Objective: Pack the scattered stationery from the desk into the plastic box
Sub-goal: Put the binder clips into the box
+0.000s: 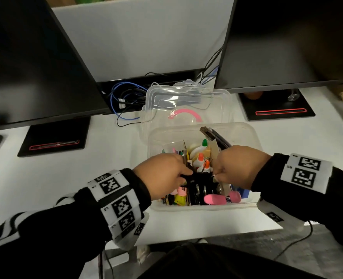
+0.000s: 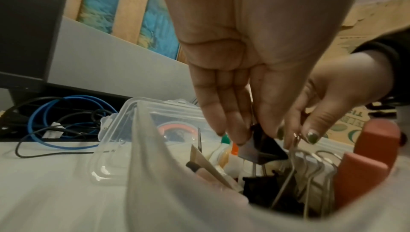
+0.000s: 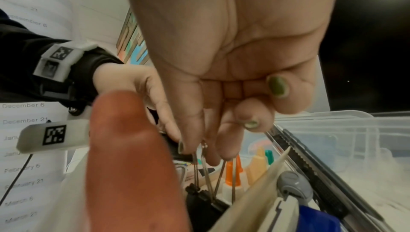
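Note:
The clear plastic box stands open on the white desk, its lid tilted up behind it. Inside are glue bottles, pink erasers, a dark stapler and a row of black binder clips. Both hands reach into the box. My left hand pinches a black binder clip between thumb and fingers. Just right of it, my right hand pinches the upright wire handles of a binder clip standing among the others. The fingertips are hidden from the head view.
Two dark monitors hang over the desk on black stands. Blue and black cables lie tangled behind the lid. The desk's front edge runs just behind my wrists.

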A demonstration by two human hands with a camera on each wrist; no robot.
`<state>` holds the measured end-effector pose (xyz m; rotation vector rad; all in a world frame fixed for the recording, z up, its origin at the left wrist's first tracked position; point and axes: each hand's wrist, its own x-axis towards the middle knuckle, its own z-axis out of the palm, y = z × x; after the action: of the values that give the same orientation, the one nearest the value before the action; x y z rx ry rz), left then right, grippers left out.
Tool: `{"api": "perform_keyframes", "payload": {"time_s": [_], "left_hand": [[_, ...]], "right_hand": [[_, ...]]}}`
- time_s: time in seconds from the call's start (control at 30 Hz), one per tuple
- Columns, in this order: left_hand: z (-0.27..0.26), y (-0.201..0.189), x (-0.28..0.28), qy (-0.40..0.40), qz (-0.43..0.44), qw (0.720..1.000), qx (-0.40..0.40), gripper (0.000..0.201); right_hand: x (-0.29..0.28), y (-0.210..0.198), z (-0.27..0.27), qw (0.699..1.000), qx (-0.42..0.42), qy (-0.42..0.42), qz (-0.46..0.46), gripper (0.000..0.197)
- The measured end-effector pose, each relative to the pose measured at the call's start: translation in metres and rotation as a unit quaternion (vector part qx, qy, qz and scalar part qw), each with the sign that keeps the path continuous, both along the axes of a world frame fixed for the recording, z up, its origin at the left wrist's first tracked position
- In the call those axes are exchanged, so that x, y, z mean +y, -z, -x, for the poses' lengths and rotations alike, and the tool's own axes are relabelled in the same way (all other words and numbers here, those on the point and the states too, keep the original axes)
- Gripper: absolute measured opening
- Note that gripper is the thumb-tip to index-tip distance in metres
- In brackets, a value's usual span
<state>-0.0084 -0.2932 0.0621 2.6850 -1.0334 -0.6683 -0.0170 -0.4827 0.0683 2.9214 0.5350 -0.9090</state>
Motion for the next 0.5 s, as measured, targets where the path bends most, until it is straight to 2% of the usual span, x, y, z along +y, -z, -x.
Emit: {"api": "perform_keyframes", "payload": {"time_s": [0.23,0.33,0.5], "left_hand": [[-0.004,0.014,-0.019,0.031,-0.065,0.997,0.020,0.038],[-0.005,0.018,-0.021,0.016,-0.057,0.998,0.029,0.032],[-0.005,0.017,-0.016,0.001,-0.025,1.000,0.018,0.016]], "right_hand": [[-0.004,-0.001,0.003,1.000,-0.010,-0.015,-0.018,0.025],[-0.005,-0.001,0.005,0.999,-0.016,-0.020,-0.033,0.025],[-0.012,0.004,0.008,0.999,0.025,-0.011,-0.044,0.034]]}}
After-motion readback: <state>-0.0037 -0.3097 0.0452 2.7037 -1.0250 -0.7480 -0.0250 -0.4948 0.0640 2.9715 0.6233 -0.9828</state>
